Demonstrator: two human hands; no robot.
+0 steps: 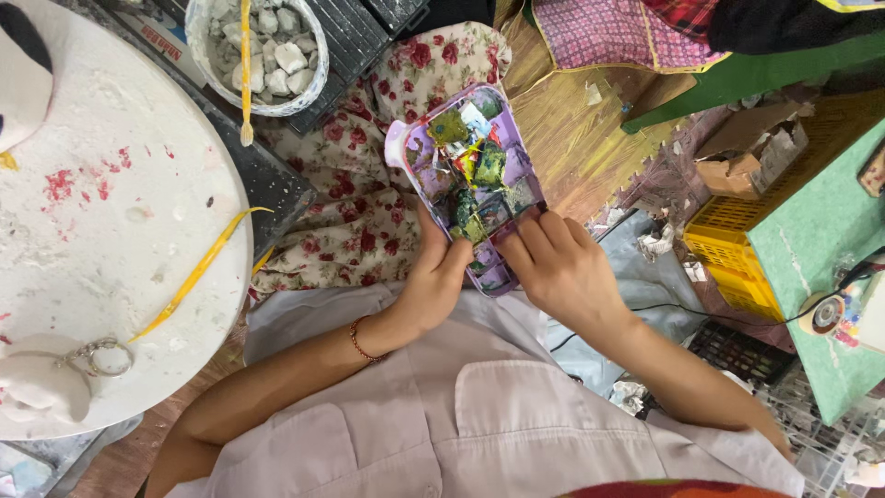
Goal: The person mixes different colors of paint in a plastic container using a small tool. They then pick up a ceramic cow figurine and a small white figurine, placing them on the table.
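Head camera view, looking down past a pale pink shirt (479, 424): a person holds a lilac plastic paint palette (470, 175) over a lap draped in rose-print cloth (355, 198), near the middle of the scene. The left hand (433, 281), a thin beaded bracelet (358, 339) at its wrist, grasps the palette's near left edge, its fingers (454, 254) curled around the rim as if to steady it. The right hand (564, 267) grips the near right corner, fingertips pressing onto the wells, which are crusted with dried green, yellow and dark paint. At left, a round white counter (101, 203) with a chalky, powdery surface carries red smears, a long yellow modelling tool (194, 275) and a metal key ring (100, 356). Far left, a white bucket (263, 51) holds grey lumps of clay or stone. A yellow slotted crate (737, 249) sits at right on the cluttered floor.
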